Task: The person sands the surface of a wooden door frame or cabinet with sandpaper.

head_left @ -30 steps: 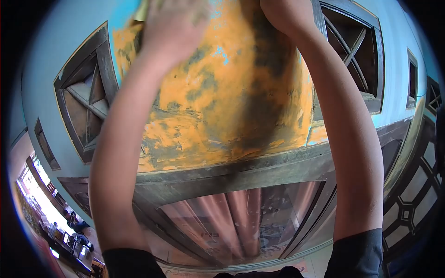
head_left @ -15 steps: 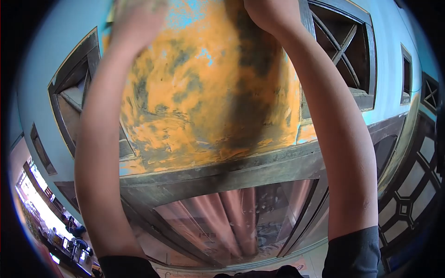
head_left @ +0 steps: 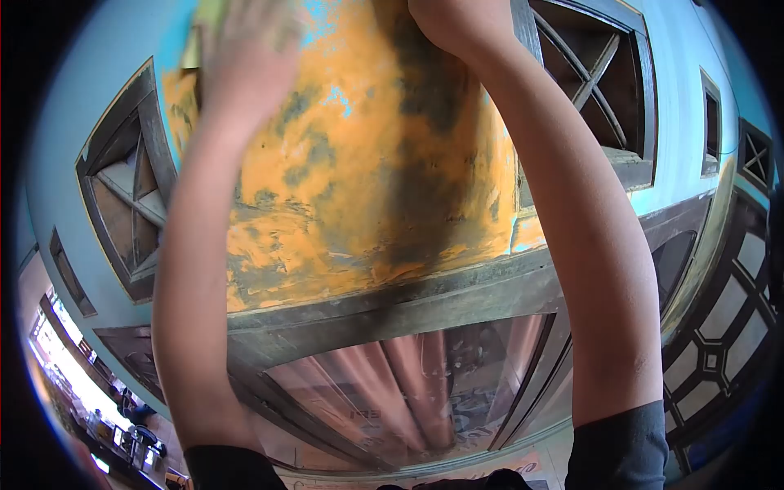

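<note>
My left hand (head_left: 255, 61), smeared by motion, lies over a yellow-green pad (head_left: 209, 28) near the top of the view; the pad's edges show on both sides of the fingers. Both are up against a wall panel (head_left: 351, 163) patched with orange, dark grey-green and bits of light blue. At the panel's upper right is my right hand (head_left: 461, 24), cut off by the top edge, so its fingers are hidden. A dark shadow falls down the panel below it.
A dark wooden ledge (head_left: 392, 306) runs beneath the panel, above glass with pinkish curtains (head_left: 400, 384). Wooden-framed openings with crossed bars stand left (head_left: 126, 188) and right (head_left: 600, 82). Dark lattice work (head_left: 710, 359) is at far right, a bright doorway (head_left: 69, 359) at lower left.
My left hand shows lower in the view with the yellow-green pad, and more of the pad is visible. My right hand appears slightly further left and higher. The view has shifted a little.
</note>
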Motion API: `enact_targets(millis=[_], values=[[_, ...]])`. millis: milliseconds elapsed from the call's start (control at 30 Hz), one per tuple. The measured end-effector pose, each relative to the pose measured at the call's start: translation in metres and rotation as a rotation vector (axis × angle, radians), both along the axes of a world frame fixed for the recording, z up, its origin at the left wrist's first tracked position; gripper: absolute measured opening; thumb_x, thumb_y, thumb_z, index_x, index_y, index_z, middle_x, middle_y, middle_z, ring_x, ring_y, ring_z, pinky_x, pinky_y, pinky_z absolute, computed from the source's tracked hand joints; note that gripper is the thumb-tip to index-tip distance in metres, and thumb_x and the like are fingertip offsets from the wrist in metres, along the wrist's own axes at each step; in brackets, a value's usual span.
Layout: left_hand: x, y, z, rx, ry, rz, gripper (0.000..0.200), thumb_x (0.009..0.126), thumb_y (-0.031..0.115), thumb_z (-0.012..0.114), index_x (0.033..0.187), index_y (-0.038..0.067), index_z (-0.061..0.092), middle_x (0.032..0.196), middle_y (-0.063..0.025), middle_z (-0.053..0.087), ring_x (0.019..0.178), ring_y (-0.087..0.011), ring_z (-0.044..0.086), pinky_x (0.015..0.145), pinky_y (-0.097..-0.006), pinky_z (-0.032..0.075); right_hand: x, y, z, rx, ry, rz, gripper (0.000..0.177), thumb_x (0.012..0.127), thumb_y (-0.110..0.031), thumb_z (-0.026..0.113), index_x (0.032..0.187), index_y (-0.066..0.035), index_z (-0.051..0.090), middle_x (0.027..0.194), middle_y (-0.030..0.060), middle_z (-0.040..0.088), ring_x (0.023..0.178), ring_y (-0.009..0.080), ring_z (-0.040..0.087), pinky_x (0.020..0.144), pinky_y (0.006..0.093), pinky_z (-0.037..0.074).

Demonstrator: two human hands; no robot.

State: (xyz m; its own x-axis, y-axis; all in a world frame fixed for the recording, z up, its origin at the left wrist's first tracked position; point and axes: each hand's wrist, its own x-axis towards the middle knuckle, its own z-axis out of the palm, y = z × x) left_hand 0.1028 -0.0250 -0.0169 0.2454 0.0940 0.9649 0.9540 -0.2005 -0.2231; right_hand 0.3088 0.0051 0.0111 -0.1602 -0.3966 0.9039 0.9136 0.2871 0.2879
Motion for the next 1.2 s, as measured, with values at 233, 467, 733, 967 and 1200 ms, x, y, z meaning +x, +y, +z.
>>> enact_targets(millis=[233, 467, 733, 967, 1200], values=[[-0.026, 0.006, 0.029, 0.043, -0.120, 0.003, 0.053, 0.112, 0.028, 0.030, 0.165, 0.022, 0.025, 0.173, -0.0062, 0.017, 0.159, -0.0290, 0.012, 0.131, -0.0493, 0.002, 0.001, 0.001, -0.003, 0.030, -0.017, 0.007, 0.037, 0.098, -0.011, 0.047, 0.130, -0.007, 0.066, 0.146, 0.0180, 0.057, 0.141, 0.0396, 0.047, 0.120, 0.0536, 0.034], [-0.011, 0.012, -0.027, 0.062, 0.298, 0.130, 0.055, 0.110, 0.024, 0.033, 0.164, 0.020, 0.026, 0.173, -0.0077, 0.018, 0.160, -0.0278, 0.011, 0.131, -0.0483, 0.003, 0.000, -0.004, -0.006, -0.005, -0.032, 0.027, 0.037, 0.099, -0.011, 0.047, 0.130, -0.007, 0.067, 0.146, 0.0180, 0.057, 0.141, 0.0390, 0.046, 0.120, 0.0530, 0.033], [-0.030, 0.020, 0.010, 0.083, 0.012, 0.041, 0.055, 0.111, 0.027, 0.032, 0.165, 0.020, 0.025, 0.173, -0.0077, 0.016, 0.160, -0.0284, 0.010, 0.131, -0.0475, 0.003, 0.000, -0.004, -0.010, -0.025, -0.017, -0.051, 0.038, 0.101, -0.011, 0.044, 0.133, -0.007, 0.064, 0.149, 0.0177, 0.055, 0.143, 0.0388, 0.044, 0.122, 0.0523, 0.031], [-0.021, 0.005, 0.001, 0.046, 0.159, 0.071, 0.056, 0.110, 0.025, 0.033, 0.165, 0.017, 0.024, 0.173, -0.0078, 0.015, 0.160, -0.0278, 0.009, 0.131, -0.0465, 0.002, 0.001, -0.003, -0.011, -0.036, -0.011, -0.089, 0.040, 0.101, -0.010, 0.042, 0.135, -0.007, 0.063, 0.151, 0.0177, 0.053, 0.145, 0.0385, 0.042, 0.124, 0.0522, 0.028], [-0.018, 0.033, 0.003, 0.135, 0.268, 0.040, 0.055, 0.111, 0.031, 0.030, 0.165, 0.021, 0.025, 0.173, -0.0088, 0.015, 0.160, -0.0277, 0.009, 0.131, -0.0492, 0.003, 0.000, -0.003, -0.011, -0.056, 0.008, -0.095, 0.040, 0.100, -0.009, 0.043, 0.135, -0.007, 0.063, 0.151, 0.0167, 0.053, 0.146, 0.0382, 0.041, 0.124, 0.0514, 0.028]])
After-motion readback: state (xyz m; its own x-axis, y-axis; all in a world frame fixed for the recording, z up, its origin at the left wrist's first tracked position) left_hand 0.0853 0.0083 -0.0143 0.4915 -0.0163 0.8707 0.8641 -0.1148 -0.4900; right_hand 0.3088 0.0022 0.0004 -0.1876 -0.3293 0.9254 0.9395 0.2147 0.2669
